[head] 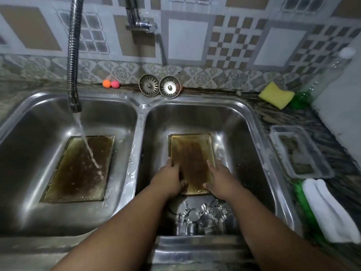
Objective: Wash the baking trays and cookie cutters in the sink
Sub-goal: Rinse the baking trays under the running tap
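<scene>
In the steel sink's right basin [244, 133], centre frame, the left hand [172, 178] and right hand [216, 178], apart, each grip a long edge of the brown-stained rectangular metal baking tray [192, 159], seemingly stiff, light and slippery, best held by its raised rims.

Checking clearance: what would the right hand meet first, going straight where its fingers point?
The right hand grips the baking tray; past its edge, probably the basin's far wall, though depth is unclear.
</scene>
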